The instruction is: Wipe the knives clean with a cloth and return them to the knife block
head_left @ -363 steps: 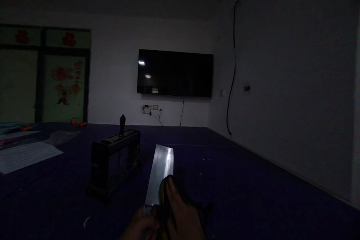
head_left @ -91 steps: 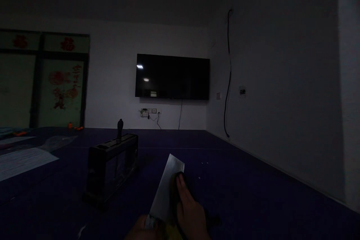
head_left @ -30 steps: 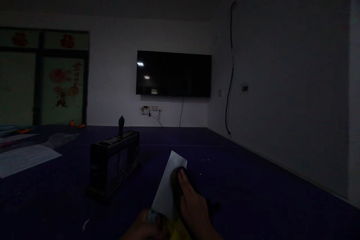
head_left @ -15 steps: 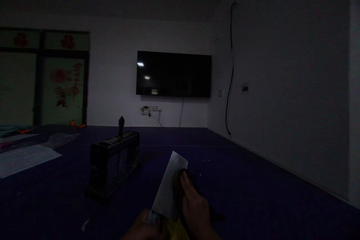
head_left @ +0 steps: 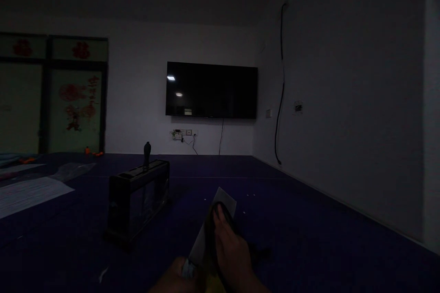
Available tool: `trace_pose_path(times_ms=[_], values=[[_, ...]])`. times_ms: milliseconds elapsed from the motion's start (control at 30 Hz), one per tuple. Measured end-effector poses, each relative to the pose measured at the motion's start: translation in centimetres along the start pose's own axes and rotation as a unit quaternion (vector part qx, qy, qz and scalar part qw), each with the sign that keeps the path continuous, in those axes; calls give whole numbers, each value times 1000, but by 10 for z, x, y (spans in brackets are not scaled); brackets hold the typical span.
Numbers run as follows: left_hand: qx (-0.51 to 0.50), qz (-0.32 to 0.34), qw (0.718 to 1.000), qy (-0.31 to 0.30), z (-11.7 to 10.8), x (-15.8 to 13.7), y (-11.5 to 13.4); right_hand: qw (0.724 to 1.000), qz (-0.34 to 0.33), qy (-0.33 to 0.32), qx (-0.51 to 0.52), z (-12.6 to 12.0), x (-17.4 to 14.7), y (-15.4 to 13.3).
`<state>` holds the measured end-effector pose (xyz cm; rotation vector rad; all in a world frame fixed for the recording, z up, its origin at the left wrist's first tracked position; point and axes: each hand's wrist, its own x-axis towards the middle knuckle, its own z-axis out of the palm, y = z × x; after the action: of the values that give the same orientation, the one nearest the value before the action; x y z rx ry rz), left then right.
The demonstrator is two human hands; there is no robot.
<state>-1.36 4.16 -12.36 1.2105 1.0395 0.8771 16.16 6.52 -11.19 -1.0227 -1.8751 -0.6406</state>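
Gripping the cleaver [head_left: 227, 198], the left hand [head_left: 176, 279] is curled tight. Pressed flat, the right hand [head_left: 233, 252] holds a dark cloth [head_left: 210, 237] against the blade [head_left: 197, 248], right of the black stand [head_left: 120, 206] on the desk [head_left: 292, 231].

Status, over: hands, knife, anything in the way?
Left hand grips knife. Right hand on dark cloth, covering part of blade. Black box to the left, apart from both hands.

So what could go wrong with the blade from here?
1. The right hand lies over a dark cloth on the broad blade; a slip past an edge might cut it.
2. Only the left hand grips the handle; if that loosened, the blade could twist.
3. The picture is dim; if the room is too, edges may be hard to see.
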Motion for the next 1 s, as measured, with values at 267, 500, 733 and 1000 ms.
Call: trace_pose_path(times_ms=[267, 500, 733, 1000], values=[[13, -9, 999, 36, 7, 2, -3, 1000, 3, -30, 3, -8, 2, -7], [-32, 24, 997, -61, -11, 5, -8, 990, 10, -103, -96, -8, 6, -6], [8, 10, 995, -94, -11, 10, -10, 980, 15, -138, -140, -10, 8, -5], [-5, 53, 991, -119, -5, 17, -14, 983, 25, -127, -128, -11, 9, -6]])
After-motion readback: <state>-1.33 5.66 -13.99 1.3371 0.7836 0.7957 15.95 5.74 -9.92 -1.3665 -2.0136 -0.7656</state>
